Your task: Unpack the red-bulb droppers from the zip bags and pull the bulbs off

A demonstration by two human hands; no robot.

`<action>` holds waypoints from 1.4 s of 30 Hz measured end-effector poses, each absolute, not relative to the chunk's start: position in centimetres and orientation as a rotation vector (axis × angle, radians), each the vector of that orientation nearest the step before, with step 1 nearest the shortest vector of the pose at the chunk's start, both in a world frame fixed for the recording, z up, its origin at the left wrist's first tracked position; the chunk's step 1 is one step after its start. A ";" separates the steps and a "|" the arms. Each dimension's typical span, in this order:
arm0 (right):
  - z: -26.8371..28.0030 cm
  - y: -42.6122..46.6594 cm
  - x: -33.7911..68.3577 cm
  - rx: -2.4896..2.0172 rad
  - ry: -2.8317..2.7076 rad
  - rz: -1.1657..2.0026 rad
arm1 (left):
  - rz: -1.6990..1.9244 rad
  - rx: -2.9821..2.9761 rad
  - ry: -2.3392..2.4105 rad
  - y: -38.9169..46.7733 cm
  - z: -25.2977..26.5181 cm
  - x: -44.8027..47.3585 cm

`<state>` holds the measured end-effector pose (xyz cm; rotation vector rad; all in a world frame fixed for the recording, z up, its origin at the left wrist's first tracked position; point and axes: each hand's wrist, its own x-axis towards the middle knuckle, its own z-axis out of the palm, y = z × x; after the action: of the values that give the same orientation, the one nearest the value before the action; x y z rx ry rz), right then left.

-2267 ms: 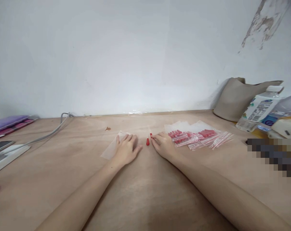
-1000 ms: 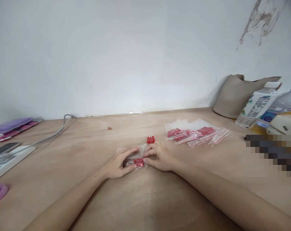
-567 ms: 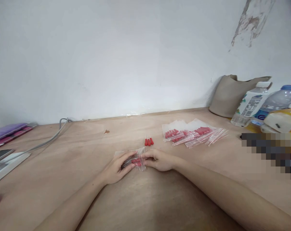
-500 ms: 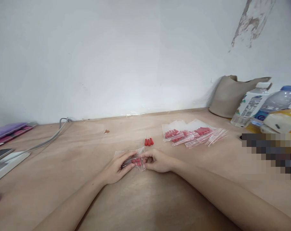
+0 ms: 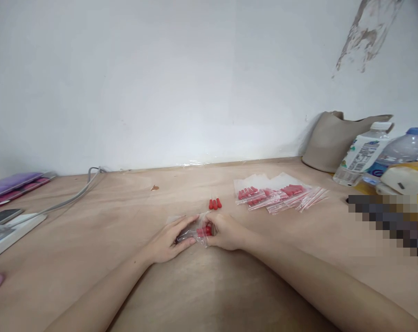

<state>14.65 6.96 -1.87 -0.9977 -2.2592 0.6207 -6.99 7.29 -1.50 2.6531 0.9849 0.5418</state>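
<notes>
A clear zip bag (image 5: 191,233) lies on the tabletop between my hands. Inside it, or at its right-hand mouth, are droppers with red rubber bulbs (image 5: 204,231). My left hand (image 5: 170,237) presses on the bag's left part, its thumb and fingers on either side. At the mouth, my right hand (image 5: 226,232) is curled with its fingertips closed against a red bulb; the exact grip is partly hidden. Just beyond the right hand, three loose droppers (image 5: 215,204) lie side by side, bulbs toward me.
Several filled zip bags (image 5: 271,193) lie overlapped at the right. Behind them are a beige container (image 5: 326,143) and plastic bottles (image 5: 364,150). On the left are a grey cable (image 5: 72,199), a phone (image 5: 4,216), a white box (image 5: 25,230) and purple packets (image 5: 15,184).
The red bulbs in the bag now show farther right, right against my right fingertips. My left hand stays on the bag. The whole view has shifted slightly.
</notes>
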 end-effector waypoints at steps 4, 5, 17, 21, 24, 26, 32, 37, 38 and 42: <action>-1.7 7.5 15.6 -0.972 -2.056 1.055 | 0.501 2.653 1.011 7.2 -1.4 -7.3; -1.7 7.7 15.9 -0.942 -1.972 1.187 | 0.484 2.647 1.016 7.1 -1.4 -7.3; 1.2 10.2 20.1 -0.980 -1.541 1.410 | 0.196 2.773 1.100 6.7 -0.7 -7.8; 2.0 11.0 20.9 -1.039 -1.469 1.147 | 0.154 2.702 1.405 7.6 -1.4 -9.0; 1.6 11.7 19.6 -0.981 -1.546 0.789 | 0.163 2.498 1.817 8.3 -1.9 -9.8; 0.9 12.1 18.0 -0.980 -1.718 0.486 | 0.153 2.326 2.114 8.6 -2.0 -10.0; -1.2 13.0 13.5 -1.060 -2.410 -0.310 | 0.253 2.392 2.217 9.8 -2.4 -11.2; -2.0 13.1 12.6 -1.057 -2.542 -0.419 | 0.154 2.344 2.100 11.3 -2.7 -13.1; -2.2 13.1 12.6 -1.055 -2.560 -0.439 | 0.152 2.281 2.164 11.4 -2.6 -13.4; -2.2 12.6 12.8 -1.071 -2.585 -0.490 | 0.431 2.338 2.350 11.0 -2.2 -12.9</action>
<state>12.77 12.63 -2.20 -1.0714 -2.5851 -0.4903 -12.87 10.97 -2.20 2.3385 2.3501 0.4306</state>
